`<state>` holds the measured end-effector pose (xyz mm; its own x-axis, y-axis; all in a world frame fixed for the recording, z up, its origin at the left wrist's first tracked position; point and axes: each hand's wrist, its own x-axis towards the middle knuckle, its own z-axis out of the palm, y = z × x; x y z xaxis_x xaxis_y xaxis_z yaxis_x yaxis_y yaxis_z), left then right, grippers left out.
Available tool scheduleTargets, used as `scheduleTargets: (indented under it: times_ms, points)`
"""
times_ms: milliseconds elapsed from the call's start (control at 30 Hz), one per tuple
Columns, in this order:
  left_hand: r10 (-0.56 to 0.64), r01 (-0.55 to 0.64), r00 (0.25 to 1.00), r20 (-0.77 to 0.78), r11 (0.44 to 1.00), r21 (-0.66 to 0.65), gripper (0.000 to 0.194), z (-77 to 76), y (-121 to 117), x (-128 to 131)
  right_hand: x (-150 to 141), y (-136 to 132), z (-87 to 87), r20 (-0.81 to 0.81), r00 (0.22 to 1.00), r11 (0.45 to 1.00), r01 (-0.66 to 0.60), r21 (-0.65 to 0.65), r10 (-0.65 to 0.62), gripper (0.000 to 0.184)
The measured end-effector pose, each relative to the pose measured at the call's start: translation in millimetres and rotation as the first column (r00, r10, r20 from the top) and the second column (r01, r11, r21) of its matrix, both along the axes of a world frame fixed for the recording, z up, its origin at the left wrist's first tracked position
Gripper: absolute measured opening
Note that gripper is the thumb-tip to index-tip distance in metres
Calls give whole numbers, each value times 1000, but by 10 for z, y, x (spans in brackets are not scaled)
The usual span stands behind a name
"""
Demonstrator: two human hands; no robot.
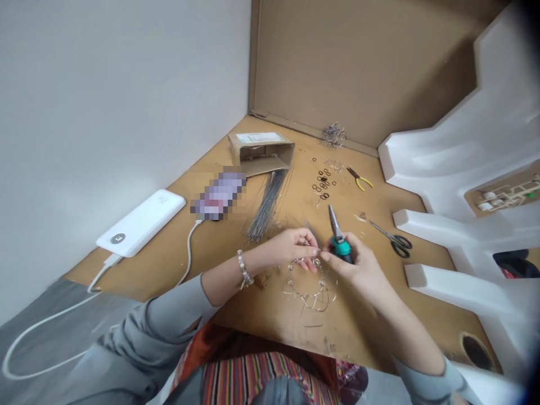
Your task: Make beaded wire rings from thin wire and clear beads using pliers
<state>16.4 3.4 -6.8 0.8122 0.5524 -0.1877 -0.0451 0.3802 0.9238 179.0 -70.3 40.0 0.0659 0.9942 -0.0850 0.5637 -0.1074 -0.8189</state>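
Wire ring (307,293) hangs from the left hand (304,250).

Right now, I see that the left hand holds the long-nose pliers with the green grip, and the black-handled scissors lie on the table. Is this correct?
Not quite. The head view shows the long-nose pliers with the green grip in the right hand. The black-handled scissors do lie on the table.

Both arms are in grey sleeves (169,320), pushed back from the wrists. A bracelet (243,269) of pale, clear round beads circles the left wrist. Lower down is cloth (270,374) with red, yellow and dark stripes, beside orange-red fabric (202,349).
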Motion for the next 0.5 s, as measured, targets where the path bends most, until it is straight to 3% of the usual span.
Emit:
scheduleTargets:
  times_ms: [167, 333, 500]
  points:
    - [0, 1, 1000, 21, 1000, -14, 30, -24, 24, 2, -116, 56, -166, -65, 997, 999, 34, 42, -31, 17]
    - [-16, 15, 1000, 20, 999, 47, 24, -38, 43, -3, -25, 80, -210, -191, 971, 975, 169, 143, -141, 20]
    - [-16, 17, 1000, -11, 997, 81, 22, -73, 77, -7, 71, 69, -315, -350, 915, 953, 265, 149, -200, 23]
